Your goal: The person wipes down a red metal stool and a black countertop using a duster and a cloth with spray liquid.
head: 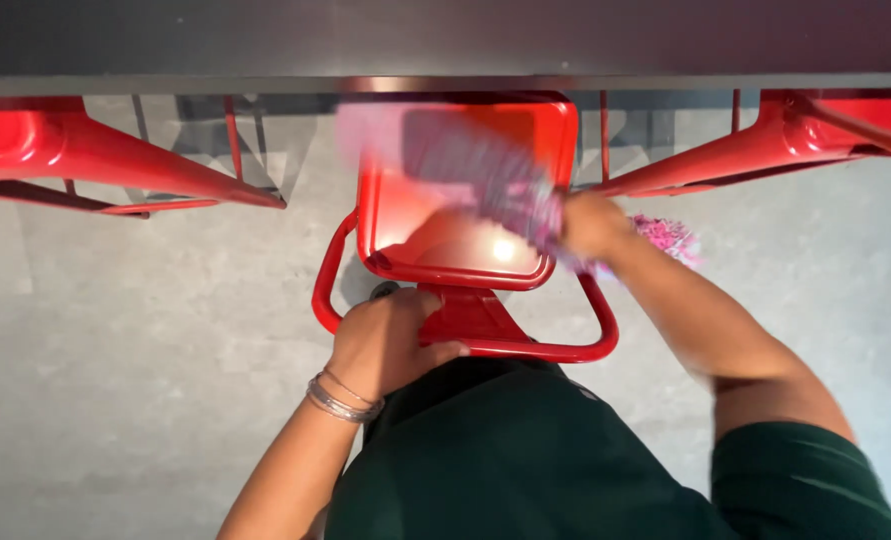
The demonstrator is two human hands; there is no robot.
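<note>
The curved backrest of a red metal chair [465, 300] is gripped by the left hand [385, 340], fingers wrapped round it. A pink and grey duster [485, 175], blurred, is held over the glossy seat in the closed right hand [590, 225].

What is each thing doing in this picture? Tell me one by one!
Red chair: upright on the floor, seat shiny, tucked partly under the table.
Left hand: gripping the chair's backrest.
Right hand: closed on the cloth.
Cloth: pink-purple, blurred, over the seat.
Table: dark top, red legs beneath.
Bangles: on the left wrist.
</note>
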